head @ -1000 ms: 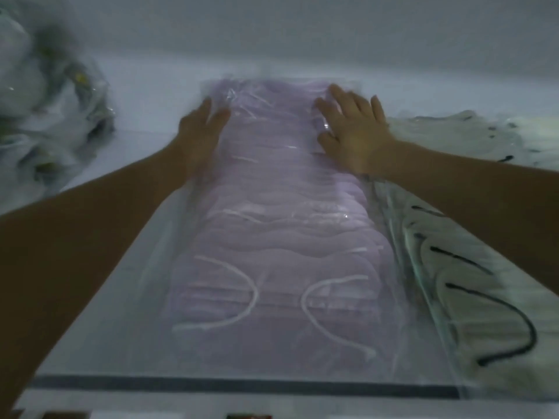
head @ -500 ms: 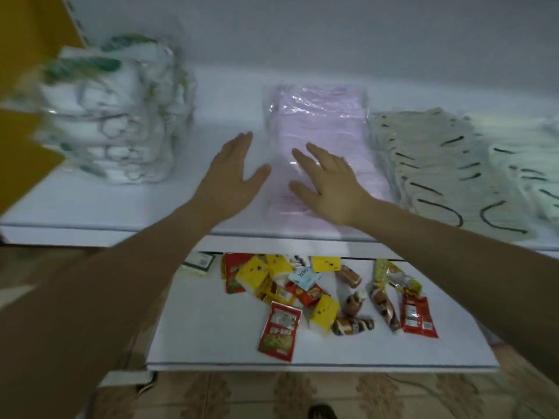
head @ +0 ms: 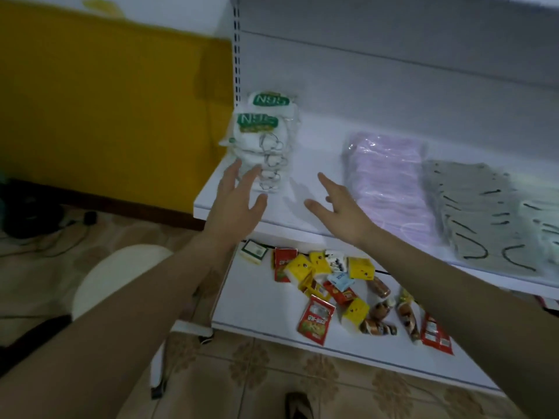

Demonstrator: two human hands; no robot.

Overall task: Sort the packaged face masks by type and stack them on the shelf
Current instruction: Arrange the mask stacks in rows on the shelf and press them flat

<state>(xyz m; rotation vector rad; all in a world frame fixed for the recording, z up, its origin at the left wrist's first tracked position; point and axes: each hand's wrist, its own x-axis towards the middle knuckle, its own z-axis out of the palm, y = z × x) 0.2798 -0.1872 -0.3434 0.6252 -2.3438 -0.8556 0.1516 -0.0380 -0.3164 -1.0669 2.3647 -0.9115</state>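
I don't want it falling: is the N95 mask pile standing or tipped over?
Standing. The N95 mask pile rests on the upper shelf, packs stacked one on another.

**Mask packs on the shelf: four groups, left to right**

The white shelf (head: 314,158) carries all the groups in one row.
- N95 packs (head: 263,137): white with green labels, piled high at the left end.
- Lilac masks (head: 390,182): in clear film, lying flat, well apart from the N95 packs.
- Grey masks (head: 478,213): black ear loops, flat and overlapped, just beside the lilac masks.
- Pale masks (head: 544,222): at the right, cut off by the frame edge.
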